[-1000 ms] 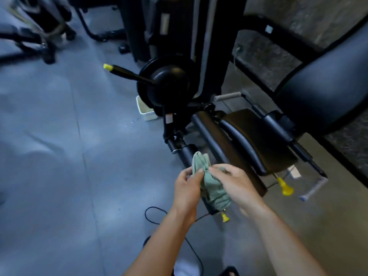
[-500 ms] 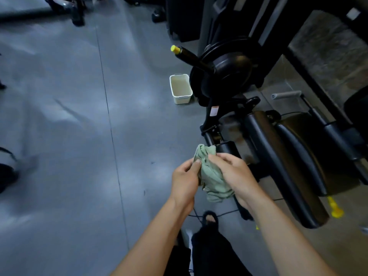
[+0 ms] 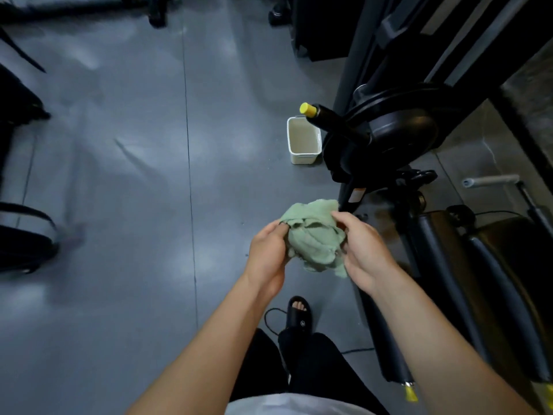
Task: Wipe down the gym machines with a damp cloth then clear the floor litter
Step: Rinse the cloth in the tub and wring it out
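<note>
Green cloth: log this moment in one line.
left hand: grips green cloth | right hand: grips it | cloth: bunched, off machine | white tub: on floor

- The green cloth [image 3: 314, 238] is hiding the fingertips of the left hand [image 3: 267, 259] and the right hand [image 3: 363, 259].
- The gym machine [image 3: 398, 136] is running off the top and right edges, its padded bars cut short.
- Dark equipment [image 3: 21, 235] at the left edge is smearing into blur.
- The white tub [image 3: 302, 158] is sitting partly behind the yellow-capped handle [image 3: 308, 109].
</note>
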